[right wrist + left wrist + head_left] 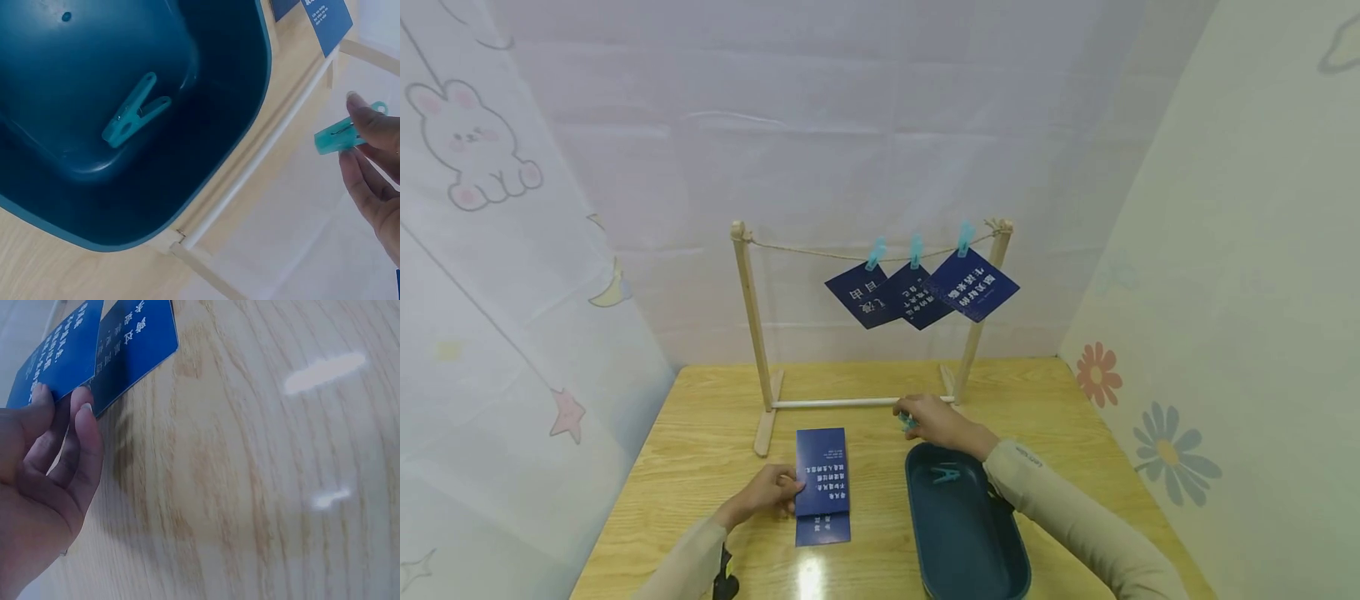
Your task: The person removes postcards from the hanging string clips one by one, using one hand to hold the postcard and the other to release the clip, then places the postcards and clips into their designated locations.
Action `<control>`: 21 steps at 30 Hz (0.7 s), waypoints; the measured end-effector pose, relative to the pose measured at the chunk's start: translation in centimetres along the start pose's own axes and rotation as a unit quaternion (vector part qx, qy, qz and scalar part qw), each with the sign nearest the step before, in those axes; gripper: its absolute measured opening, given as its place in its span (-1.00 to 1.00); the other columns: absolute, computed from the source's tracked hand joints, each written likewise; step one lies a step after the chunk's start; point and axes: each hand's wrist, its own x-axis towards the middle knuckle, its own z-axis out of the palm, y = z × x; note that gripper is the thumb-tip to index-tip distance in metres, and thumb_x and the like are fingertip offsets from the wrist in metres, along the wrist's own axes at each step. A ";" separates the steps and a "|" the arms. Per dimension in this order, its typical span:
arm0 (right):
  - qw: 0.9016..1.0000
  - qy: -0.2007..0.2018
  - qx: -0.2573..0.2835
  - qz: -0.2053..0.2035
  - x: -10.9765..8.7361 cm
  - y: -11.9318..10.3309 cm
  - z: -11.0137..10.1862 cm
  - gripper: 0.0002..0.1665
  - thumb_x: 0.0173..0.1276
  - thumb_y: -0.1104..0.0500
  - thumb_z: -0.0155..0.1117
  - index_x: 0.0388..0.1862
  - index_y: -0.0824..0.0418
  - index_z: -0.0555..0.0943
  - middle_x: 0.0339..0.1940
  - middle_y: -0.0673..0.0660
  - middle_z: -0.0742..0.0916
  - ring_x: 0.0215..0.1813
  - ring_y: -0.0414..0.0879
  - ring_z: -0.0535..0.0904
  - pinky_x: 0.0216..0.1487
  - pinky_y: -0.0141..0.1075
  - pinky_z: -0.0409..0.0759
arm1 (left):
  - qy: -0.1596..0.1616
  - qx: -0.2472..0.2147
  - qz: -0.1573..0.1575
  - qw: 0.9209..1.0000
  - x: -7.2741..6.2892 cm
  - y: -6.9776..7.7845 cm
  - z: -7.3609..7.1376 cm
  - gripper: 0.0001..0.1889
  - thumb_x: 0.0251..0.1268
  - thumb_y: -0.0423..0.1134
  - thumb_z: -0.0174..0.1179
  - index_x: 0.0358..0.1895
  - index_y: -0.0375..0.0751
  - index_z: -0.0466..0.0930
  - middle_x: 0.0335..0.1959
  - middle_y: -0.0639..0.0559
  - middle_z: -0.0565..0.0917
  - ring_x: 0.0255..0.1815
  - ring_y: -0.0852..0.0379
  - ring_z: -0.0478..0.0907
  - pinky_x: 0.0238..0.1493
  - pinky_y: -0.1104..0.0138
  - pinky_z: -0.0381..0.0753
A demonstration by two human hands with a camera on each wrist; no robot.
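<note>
My left hand (769, 490) pinches a dark blue card (822, 475) by its left edge, thumb on the printed face. Below it, a second blue card (823, 530) lies partly covered on the table; both also appear in the left wrist view. Over the far end of the bin, my right hand (934, 419) holds a light teal clothespin (337, 135) between thumb and fingers. Another teal clothespin (134, 112) lies inside the dark teal bin (917, 525).
Behind the hands stands a wooden rack (751, 317) with a string (805, 250) across its top. Three blue cards hang from it by teal clothespins, the rightmost card (973, 285) near the right post. A white rod (842, 403) joins the rack's feet.
</note>
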 end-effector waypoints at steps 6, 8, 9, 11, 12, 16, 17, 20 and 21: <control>0.999 -0.034 -0.011 -0.007 -0.8 0.2 0.8 -0.58 0.14 0.37 0.52 -0.01 0.25 0.62 -0.13 0.15 0.69 -0.16 -0.03 0.64 -0.18 -0.27 0.64 | -0.023 -0.018 -0.018 0.999 -0.7 -0.3 -0.1 -0.83 0.50 -0.36 0.10 -0.16 -0.49 0.46 -0.47 -0.19 0.68 -0.53 0.17 0.62 -0.48 0.36 0.67; 0.999 -0.043 -0.014 -0.013 -1.1 0.3 0.9 -0.59 0.12 0.40 0.52 -0.04 0.26 0.63 -0.15 0.15 0.67 -0.16 -0.03 0.63 -0.16 -0.26 0.63 | -0.030 -0.025 -0.016 0.999 -0.9 -0.2 -0.1 -0.83 0.50 -0.37 0.09 -0.16 -0.51 0.45 -0.47 -0.19 0.67 -0.52 0.17 0.62 -0.48 0.36 0.67; 0.999 -0.050 -0.016 -0.012 -1.3 0.4 1.0 -0.58 0.12 0.42 0.51 -0.03 0.25 0.63 -0.15 0.15 0.65 -0.15 -0.03 0.61 -0.15 -0.26 0.63 | -0.034 -0.027 -0.016 0.999 -0.9 -0.2 -0.1 -0.83 0.50 -0.38 0.08 -0.17 -0.52 0.44 -0.47 -0.18 0.67 -0.52 0.17 0.61 -0.48 0.36 0.67; 0.998 -0.065 -0.020 -0.009 -1.8 0.6 1.2 -0.58 0.12 0.47 0.46 -0.03 0.25 0.63 -0.15 0.15 0.64 -0.14 -0.04 0.60 -0.14 -0.27 0.62 | -0.042 -0.030 -0.018 0.999 -1.0 -0.2 -0.1 -0.82 0.50 -0.39 0.08 -0.15 -0.54 0.44 -0.47 -0.17 0.66 -0.52 0.17 0.61 -0.48 0.37 0.66; 0.997 -0.070 -0.018 -0.008 -1.9 0.7 1.3 -0.56 0.11 0.52 0.43 -0.04 0.25 0.63 -0.16 0.16 0.64 -0.15 -0.03 0.60 -0.15 -0.27 0.62 | -0.046 -0.029 -0.016 0.998 -1.1 -0.2 0.0 -0.82 0.50 -0.39 0.07 -0.15 -0.55 0.44 -0.48 -0.16 0.66 -0.53 0.18 0.61 -0.49 0.38 0.66; 0.996 -0.085 -0.022 -0.012 -2.6 1.1 1.8 -0.51 0.07 0.62 0.31 -0.05 0.26 0.63 -0.19 0.17 0.65 -0.18 -0.04 0.59 -0.18 -0.29 0.61 | -0.059 -0.030 -0.024 0.997 -1.3 -0.1 0.1 -0.79 0.51 -0.37 0.07 -0.14 -0.57 0.45 -0.47 -0.16 0.66 -0.53 0.18 0.61 -0.49 0.40 0.66; 0.996 -0.088 -0.022 -0.014 -2.7 1.2 1.9 -0.51 0.06 0.63 0.30 -0.04 0.27 0.63 -0.21 0.16 0.65 -0.21 -0.05 0.58 -0.20 -0.30 0.60 | -0.061 -0.031 -0.026 0.997 -1.4 -0.2 0.2 -0.79 0.51 -0.37 0.07 -0.15 -0.56 0.45 -0.47 -0.17 0.66 -0.53 0.18 0.61 -0.49 0.40 0.66; 0.995 -0.090 -0.028 -0.021 -3.1 1.4 2.2 -0.52 0.08 0.59 0.34 -0.02 0.29 0.61 -0.25 0.14 0.65 -0.26 -0.11 0.56 -0.24 -0.32 0.59 | -0.062 -0.031 -0.034 0.997 -1.5 -0.3 0.3 -0.79 0.50 -0.37 0.08 -0.16 -0.55 0.47 -0.47 -0.16 0.67 -0.54 0.18 0.62 -0.49 0.40 0.66; 0.995 -0.091 -0.029 -0.023 -3.2 1.4 2.3 -0.53 0.08 0.59 0.36 -0.02 0.29 0.61 -0.27 0.13 0.65 -0.28 -0.12 0.55 -0.26 -0.33 0.58 | -0.062 -0.031 -0.036 0.997 -1.6 -0.4 0.4 -0.80 0.50 -0.37 0.08 -0.16 -0.55 0.47 -0.47 -0.15 0.67 -0.54 0.19 0.62 -0.49 0.40 0.66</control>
